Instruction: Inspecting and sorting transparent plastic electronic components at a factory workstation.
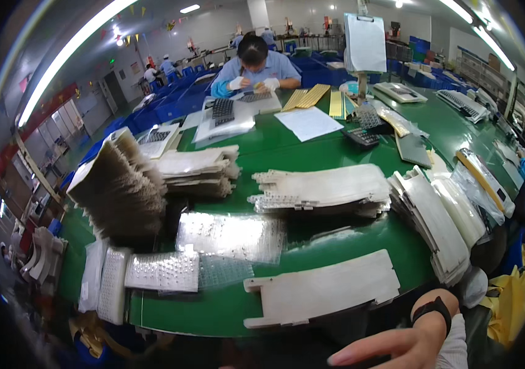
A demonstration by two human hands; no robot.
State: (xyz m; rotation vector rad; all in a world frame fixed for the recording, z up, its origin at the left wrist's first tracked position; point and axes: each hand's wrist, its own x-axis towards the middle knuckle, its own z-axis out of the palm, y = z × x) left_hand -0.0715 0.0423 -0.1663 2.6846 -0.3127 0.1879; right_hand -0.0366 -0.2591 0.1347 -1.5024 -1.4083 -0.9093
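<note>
Grey-white notched sheet lies flat on the green table, just ahead of the right hand and to its left; the two are apart, nothing else rests on the sheet. Hand at the near edge of view, fingers pointing left, loosely extended; the visible part holds nothing, but the lower edge cuts it off, so I cannot tell whether the hidden fingertips close on anything; left hand out of view.

Ahead of the hand, slightly right: a slanted stack of similar pale sheets; farther ahead and left, a broad stack; well left, a tall stack and clear studded sheets.

Step in hand, as judged: a gap between contacts, the sheet laid out singly, the hand off it; rest or reach, cannot say. Any grip on the sheet from here would call for raising the hand over the table edge, then getting fingertips under the near rim; it looks thin, probably easier lifted with both hands; the slanted stack seems the shorter reach.
</note>
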